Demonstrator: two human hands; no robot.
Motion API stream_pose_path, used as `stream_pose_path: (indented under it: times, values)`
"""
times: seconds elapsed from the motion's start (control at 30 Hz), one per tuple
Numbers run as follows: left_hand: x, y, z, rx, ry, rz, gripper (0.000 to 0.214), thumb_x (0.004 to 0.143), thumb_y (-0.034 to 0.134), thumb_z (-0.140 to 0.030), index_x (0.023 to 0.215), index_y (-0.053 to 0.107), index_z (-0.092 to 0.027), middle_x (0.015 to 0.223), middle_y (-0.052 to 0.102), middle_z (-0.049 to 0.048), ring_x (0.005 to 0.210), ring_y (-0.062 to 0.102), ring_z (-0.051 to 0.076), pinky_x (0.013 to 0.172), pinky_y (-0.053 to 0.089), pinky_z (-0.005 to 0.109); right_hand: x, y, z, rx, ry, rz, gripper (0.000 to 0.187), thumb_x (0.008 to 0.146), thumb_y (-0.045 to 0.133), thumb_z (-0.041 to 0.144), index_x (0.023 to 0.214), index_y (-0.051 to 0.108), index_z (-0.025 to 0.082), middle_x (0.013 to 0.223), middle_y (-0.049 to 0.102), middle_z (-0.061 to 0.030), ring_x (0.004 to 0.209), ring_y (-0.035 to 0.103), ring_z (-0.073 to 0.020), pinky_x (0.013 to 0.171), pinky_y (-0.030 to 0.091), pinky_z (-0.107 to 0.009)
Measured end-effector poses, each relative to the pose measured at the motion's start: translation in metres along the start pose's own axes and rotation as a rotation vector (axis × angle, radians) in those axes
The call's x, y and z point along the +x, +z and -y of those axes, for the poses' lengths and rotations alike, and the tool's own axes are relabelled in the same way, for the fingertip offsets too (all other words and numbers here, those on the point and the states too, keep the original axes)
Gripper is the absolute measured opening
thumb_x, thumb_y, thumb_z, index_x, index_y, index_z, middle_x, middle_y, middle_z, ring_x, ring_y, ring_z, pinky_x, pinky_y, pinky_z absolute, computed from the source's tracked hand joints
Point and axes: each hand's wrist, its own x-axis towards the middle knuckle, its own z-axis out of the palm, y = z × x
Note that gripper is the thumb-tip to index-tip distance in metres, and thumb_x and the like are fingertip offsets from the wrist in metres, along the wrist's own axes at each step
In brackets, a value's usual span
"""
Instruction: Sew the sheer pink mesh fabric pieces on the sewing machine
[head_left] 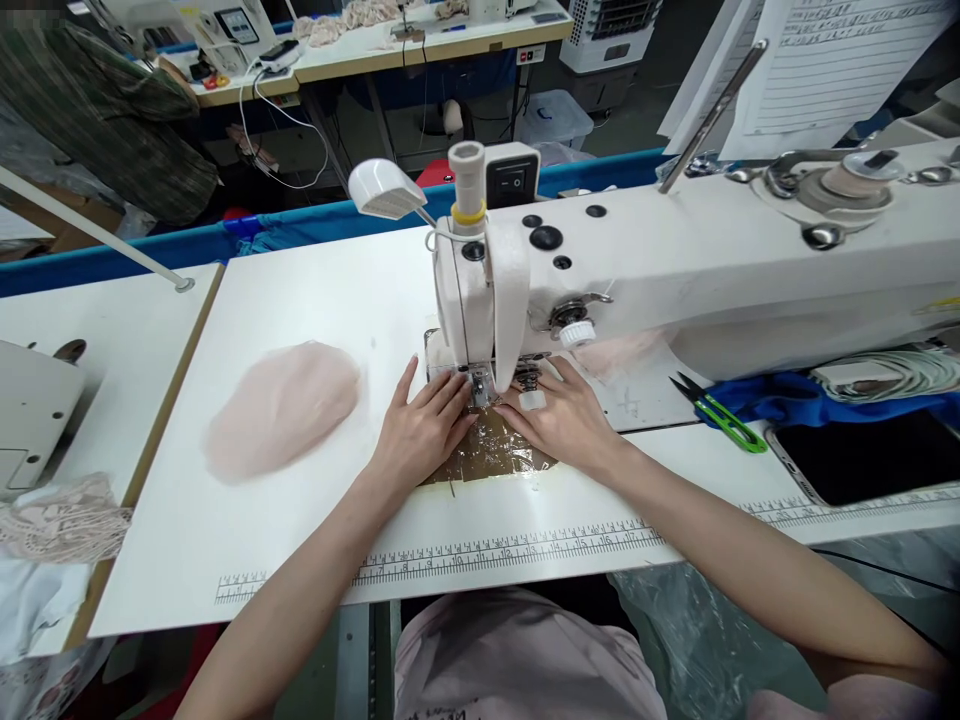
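Sewing machine (697, 240), white: across the centre and right of the frame, its head at centre.

Left hand (420, 425): centre, palm down, fingers stretched out flat, clenched on nothing; fingertips just beside the presser foot (481, 385). Whether cloth lies beneath them cannot be told.

Right hand (559, 415): just right of the foot, fingers partly hidden by the machine; whether they grasp anything cannot be told.

Brown plate (495, 450), glossy, taped: centre of the frame, below the foot and between the hands.

Pink fabric piece (285, 410), sheer, rounded: left of centre, flat on the white table (187, 540), well apart from the left hand.

Second pink fabric (626, 355), sheer: right of centre, beneath the machine arm, near the right hand.

Scissors (724, 415), green-handled, blades apart: right of the frame, at the edge of a blue cloth (780, 395).

Phone (870, 455), dark screen up: right edge, below the cloth.

Ruler strip (510, 550): printed along the table's near edge, lower centre.

Lace bundle (64, 520), beige: lower left, on the neighbouring table.

Paper sheets (832, 75), written on: upper right.

Co-worker (105, 110), dark checked sleeve: upper left.
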Motion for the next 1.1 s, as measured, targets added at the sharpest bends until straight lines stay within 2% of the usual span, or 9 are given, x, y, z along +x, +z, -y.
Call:
stream_pose_path:
  times: [0.27, 0.37, 0.47, 0.57, 0.67, 0.77, 0.83, 0.97, 1.1]
  values:
    - [-0.001, -0.005, 0.012, 0.084, -0.093, 0.068, 0.029, 0.097, 0.045, -0.026, 0.118, 0.061, -0.015, 0.119, 0.066, 0.0114, 0.115, 0.060, 0.026, 0.113, 0.028, 0.055, -0.002, -0.001, -0.004, -0.033, 0.034, -0.008, 0.020, 0.091, 0.051, 0.014, 0.089, 0.071, 0.015, 0.095, 0.073, -0.0087, 0.099, 0.063, -0.0235, 0.104, 0.043, -0.047]
    - [-0.002, -0.009, 0.005, 0.171, -0.134, 0.068, 0.027, 0.096, 0.046, -0.026, 0.112, 0.064, -0.014, 0.105, 0.069, 0.0120, 0.100, 0.065, 0.026, 0.109, 0.034, 0.055, -0.001, -0.002, -0.005, -0.040, 0.037, -0.035, 0.022, 0.091, 0.049, 0.011, 0.091, 0.070, 0.014, 0.095, 0.073, -0.0090, 0.098, 0.063, -0.0225, 0.104, 0.043, -0.046]
    - [-0.005, -0.018, -0.012, 0.163, -0.135, 0.077, 0.026, 0.096, 0.046, -0.024, 0.110, 0.064, -0.012, 0.088, 0.070, 0.0097, 0.078, 0.066, 0.022, 0.093, 0.047, 0.050, 0.001, -0.004, -0.005, -0.014, 0.042, -0.062, 0.022, 0.091, 0.048, 0.010, 0.088, 0.070, 0.015, 0.095, 0.072, -0.0088, 0.097, 0.064, -0.0219, 0.101, 0.045, -0.045]
    - [-0.009, -0.029, -0.029, -0.112, 0.078, 0.097, 0.024, 0.096, 0.042, -0.019, 0.108, 0.063, -0.014, 0.089, 0.071, 0.0070, 0.069, 0.065, 0.016, 0.067, 0.054, 0.032, 0.002, -0.005, -0.005, 0.039, 0.011, -0.082, 0.021, 0.090, 0.049, 0.011, 0.089, 0.070, 0.016, 0.091, 0.072, -0.0079, 0.092, 0.064, -0.0208, 0.096, 0.049, -0.043]
    - [-0.011, -0.035, -0.033, -0.380, 0.314, 0.064, 0.032, 0.093, 0.038, -0.008, 0.118, 0.056, -0.016, 0.097, 0.071, 0.0054, 0.081, 0.067, 0.012, 0.066, 0.054, 0.023, 0.001, -0.002, -0.004, 0.105, -0.022, -0.106, 0.020, 0.091, 0.051, 0.012, 0.086, 0.070, 0.016, 0.090, 0.071, -0.0063, 0.088, 0.064, -0.0193, 0.095, 0.050, -0.042]
    - [-0.011, -0.036, -0.026, -0.314, 0.160, 0.030, 0.037, 0.093, 0.037, -0.010, 0.125, 0.051, -0.021, 0.110, 0.067, 0.0081, 0.095, 0.066, 0.015, 0.067, 0.054, 0.023, 0.000, -0.001, -0.005, 0.159, -0.038, -0.134, 0.020, 0.090, 0.051, 0.011, 0.086, 0.070, 0.017, 0.090, 0.071, -0.0056, 0.086, 0.063, -0.0185, 0.094, 0.050, -0.040]
    - [-0.011, -0.032, -0.019, -0.134, -0.031, 0.133, 0.031, 0.095, 0.041, -0.019, 0.124, 0.051, -0.021, 0.109, 0.067, 0.0099, 0.085, 0.068, 0.018, 0.054, 0.050, 0.024, 0.000, -0.001, -0.005, 0.187, -0.040, -0.152, 0.020, 0.090, 0.052, 0.011, 0.088, 0.070, 0.017, 0.089, 0.072, -0.0057, 0.084, 0.063, -0.0183, 0.091, 0.050, -0.039]
    - [-0.013, -0.027, -0.016, 0.007, -0.215, 0.372, 0.018, 0.095, 0.042, -0.027, 0.093, 0.058, -0.019, 0.066, 0.066, 0.0022, 0.049, 0.060, 0.016, 0.042, 0.034, 0.024, 0.001, -0.002, -0.004, 0.238, -0.001, -0.146, 0.018, 0.092, 0.053, 0.016, 0.089, 0.071, 0.018, 0.084, 0.071, -0.0051, 0.081, 0.062, -0.0181, 0.081, 0.050, -0.036]
    - [-0.014, -0.027, -0.019, -0.027, -0.247, 0.386, 0.017, 0.089, 0.046, -0.020, 0.074, 0.054, -0.020, 0.052, 0.059, -0.0009, 0.043, 0.055, 0.015, 0.043, 0.029, 0.024, 0.000, -0.002, -0.003, 0.282, 0.066, -0.086, 0.020, 0.092, 0.058, 0.030, 0.087, 0.071, 0.017, 0.081, 0.070, -0.0050, 0.080, 0.061, -0.0191, 0.075, 0.048, -0.035]
